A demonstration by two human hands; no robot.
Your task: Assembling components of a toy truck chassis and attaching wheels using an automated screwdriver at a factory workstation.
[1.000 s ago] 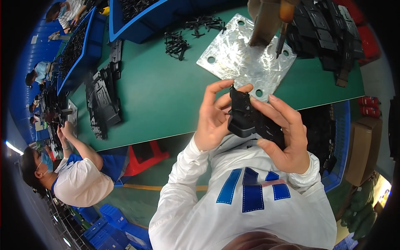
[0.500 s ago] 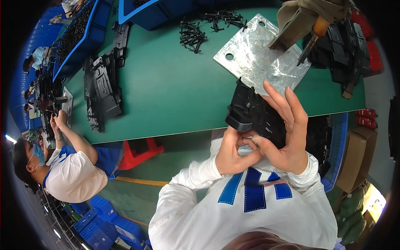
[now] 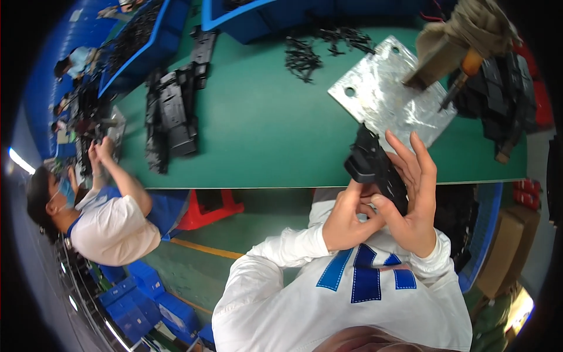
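Observation:
Near the table's front edge, both hands hold a black molded plastic part (image 3: 381, 173) in front of my chest. My left hand (image 3: 350, 220) is closed on its lower left end, thumb and fingers pinched together. My right hand (image 3: 415, 214) grips its right side with the thumb, while two fingers stretch up past it. Some of the fingertips are hidden behind the part. Just beyond lies a silver metal plate (image 3: 372, 85) with round holes. Above that plate stands a metal bracket (image 3: 428, 67) wrapped in cloth, beside an orange-handled screwdriver (image 3: 471, 63).
Small black pieces (image 3: 302, 60) lie heaped on the green table (image 3: 258, 129). More black plastic parts are stacked at left (image 3: 176, 111) and right (image 3: 492, 94). Blue bins (image 3: 249, 26) line the back. A co-worker (image 3: 111, 226) works at left, by a red stool (image 3: 214, 211).
The whole view has shifted, so the table and its contents appear farther right. The plastic part has tilted and now shows more of its edge. Both hands keep their hold.

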